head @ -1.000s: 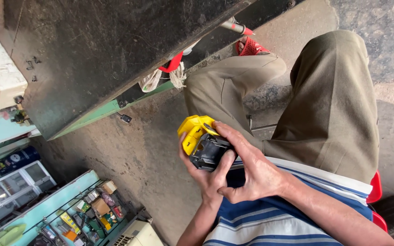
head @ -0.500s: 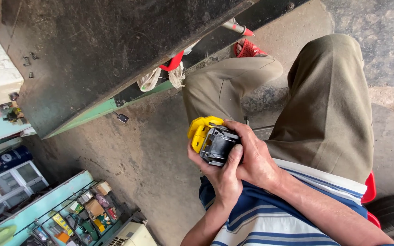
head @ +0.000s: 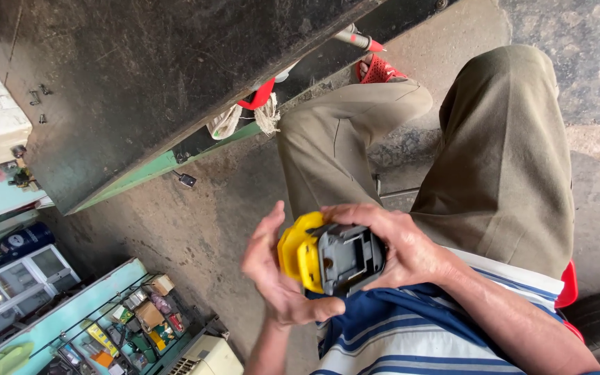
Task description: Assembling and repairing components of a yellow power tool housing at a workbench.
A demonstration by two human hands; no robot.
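the person sits with both hands in front of the belly, over the striped shirt (head: 383, 333), and between them is a yellow and grey power-tool battery pack (head: 328, 258). the right hand (head: 397, 243) wraps over the pack from the far side: its fingers curl across the top edge of the grey block and its palm covers the right flank, so this grip is closed on the pack and carries it. the left hand (head: 276, 278) stands on the other side with its palm turned toward the yellow end. the thumb runs under the lower edge of the pack and the fingers rise straight and spread beside the yellow shell, close to it or just touching; whether this looser, half-open grip truly bears on the pack cannot be told. the grey face with its slotted recess is turned up toward the camera, the yellow cap points toward the left hand.

beyond the hands lie the knees in olive trousers (head: 501, 160) and a red sandal (head: 378, 69) on the concrete floor (head: 196, 222). a dark bench (head: 147, 76) with a green edge fills the upper left. a wire rack of small packets (head: 133, 326) sits at the lower left.
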